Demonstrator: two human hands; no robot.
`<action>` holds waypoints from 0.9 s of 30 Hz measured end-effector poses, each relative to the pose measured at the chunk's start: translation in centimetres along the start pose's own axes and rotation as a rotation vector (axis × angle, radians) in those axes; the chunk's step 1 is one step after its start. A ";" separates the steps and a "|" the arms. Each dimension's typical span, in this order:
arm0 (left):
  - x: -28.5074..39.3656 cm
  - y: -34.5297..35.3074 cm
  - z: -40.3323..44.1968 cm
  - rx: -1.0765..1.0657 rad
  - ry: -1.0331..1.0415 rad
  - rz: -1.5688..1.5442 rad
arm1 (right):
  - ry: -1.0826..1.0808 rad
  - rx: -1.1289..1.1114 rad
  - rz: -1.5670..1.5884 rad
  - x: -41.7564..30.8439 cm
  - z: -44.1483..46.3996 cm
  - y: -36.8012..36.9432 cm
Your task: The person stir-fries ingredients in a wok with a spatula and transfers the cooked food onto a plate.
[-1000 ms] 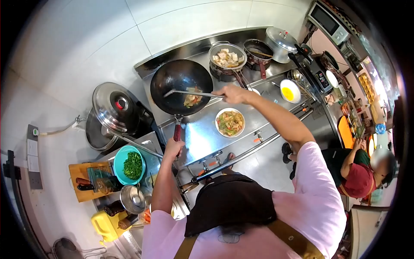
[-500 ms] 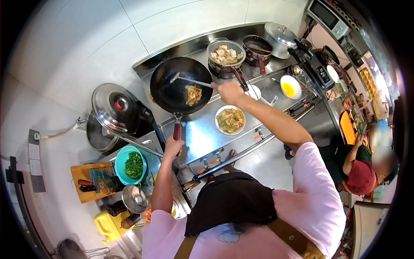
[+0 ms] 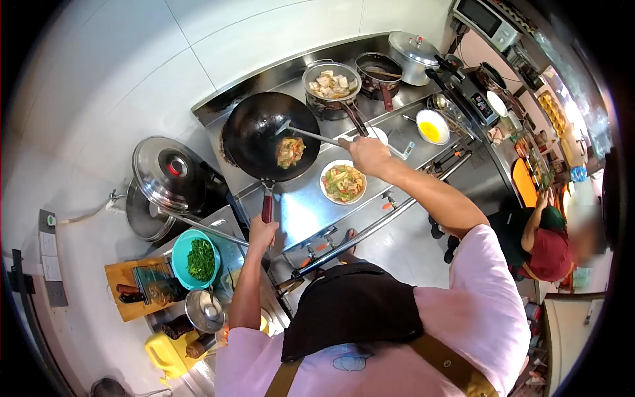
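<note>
My left hand (image 3: 263,233) is wrapped round the dark red handle (image 3: 267,206) of a black wok (image 3: 248,135). In my right hand (image 3: 368,156) is the long shaft of a metal spatula (image 3: 312,135), its head inside the wok, just above a small heap of cooked vegetables (image 3: 290,153). Below the wok's right side, a white bowl (image 3: 323,190) holds more of a similar stir-fry (image 3: 344,183). Partly behind my right hand stands a small white bowl (image 3: 378,135).
Back right are a strainer of pale chunks (image 3: 333,84) over a pot, a dark saucepan (image 3: 378,69) and a lidded pot (image 3: 413,59). A bowl of yellow liquid (image 3: 432,127) sits right; greens (image 3: 200,259) fill a teal basin left. A co-worker (image 3: 552,251) stands far right.
The spatula head has moved right in the wok, closer to the heap, which looks more gathered. My left hand stays on the handle. The view has shifted slightly.
</note>
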State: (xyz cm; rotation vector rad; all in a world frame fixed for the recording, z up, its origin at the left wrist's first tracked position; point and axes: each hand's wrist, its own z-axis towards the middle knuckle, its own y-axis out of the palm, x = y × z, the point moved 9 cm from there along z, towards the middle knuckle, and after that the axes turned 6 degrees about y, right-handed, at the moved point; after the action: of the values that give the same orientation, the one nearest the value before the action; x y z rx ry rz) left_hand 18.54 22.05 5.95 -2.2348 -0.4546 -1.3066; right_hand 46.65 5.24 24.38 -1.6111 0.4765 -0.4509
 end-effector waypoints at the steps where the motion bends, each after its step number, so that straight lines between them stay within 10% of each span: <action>1: -0.2 0.0 -0.3 -0.006 0.008 0.026 | 0.008 0.036 0.010 -0.3 -0.7 -0.1; 27: -2.8 4.7 -7.7 0.130 0.181 0.351 | -0.130 -0.102 -0.145 14.5 -11.5 0.9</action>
State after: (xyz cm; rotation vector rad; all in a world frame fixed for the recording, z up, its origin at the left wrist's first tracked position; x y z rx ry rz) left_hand 14.25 13.70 5.46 -1.9585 -0.0724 -1.2383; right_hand 52.40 -12.35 24.63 -1.7690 0.2899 -0.4326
